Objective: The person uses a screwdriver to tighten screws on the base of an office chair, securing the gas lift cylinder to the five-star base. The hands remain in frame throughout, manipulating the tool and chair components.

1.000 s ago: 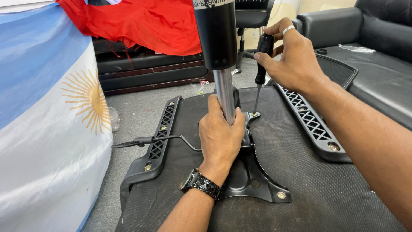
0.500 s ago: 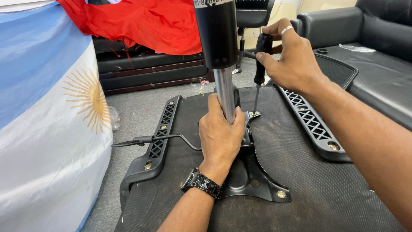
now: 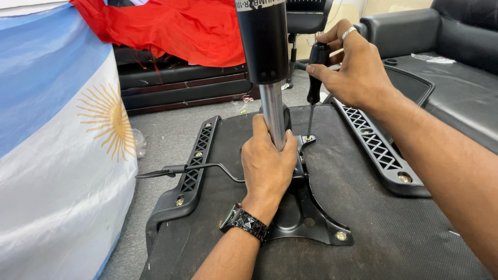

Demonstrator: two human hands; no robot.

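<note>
My left hand (image 3: 267, 166) grips the shiny lower shaft of a gas-lift cylinder (image 3: 263, 46), which stands upright in a black metal mounting plate (image 3: 311, 220). The plate lies on the upturned underside of a chair seat (image 3: 363, 207) covered in dark fabric. My right hand (image 3: 353, 67) holds a black-handled screwdriver (image 3: 313, 78) upright. Its tip rests on a screw (image 3: 308, 138) at the plate's far corner. A dark watch sits on my left wrist, a ring on my right hand.
Two black armrest brackets (image 3: 189, 179) (image 3: 381, 150) are bolted along the seat's sides. A thin lever (image 3: 171, 170) sticks out left. A light blue and white flag with a sun (image 3: 57, 145) hangs at left, red cloth (image 3: 171, 26) behind, a black sofa (image 3: 446, 46) at right.
</note>
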